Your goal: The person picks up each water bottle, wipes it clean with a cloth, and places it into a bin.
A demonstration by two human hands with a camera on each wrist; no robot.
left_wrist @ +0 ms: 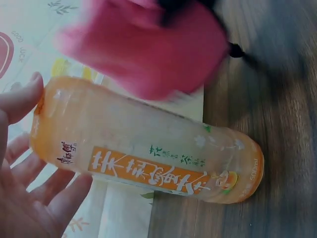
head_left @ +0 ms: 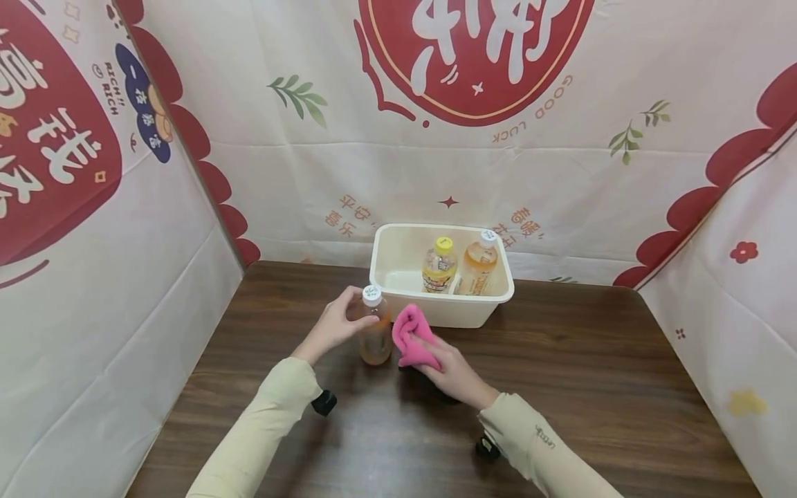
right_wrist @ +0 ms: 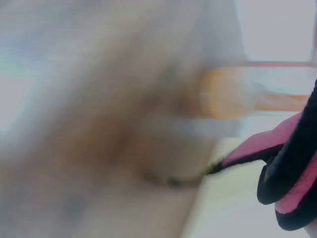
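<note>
My left hand (head_left: 336, 324) grips a clear plastic drink bottle (head_left: 376, 344) near its shoulder, thumb on the near side. The bottle stands upright on the brown table, white-capped, with orange bands. Its orange label with white characters faces the left wrist camera, where the bottle (left_wrist: 148, 144) looks unwrapped of any cover. Just right of it, my right hand (head_left: 457, 373) holds a bunched pink cloth (head_left: 411, 337). Black edging and a dark cord show on the cloth (right_wrist: 267, 142) in the right wrist view, which is mostly blurred. Some right fingers are hidden behind the cloth.
Behind the hands, a cream plastic bin (head_left: 436, 312) stands against the back curtain. In it are a yellow-capped bottle (head_left: 438, 270) on the left and a white-capped orange-banded bottle (head_left: 478, 266) on the right. Printed curtains (head_left: 299, 187) enclose the wooden table (head_left: 591, 360).
</note>
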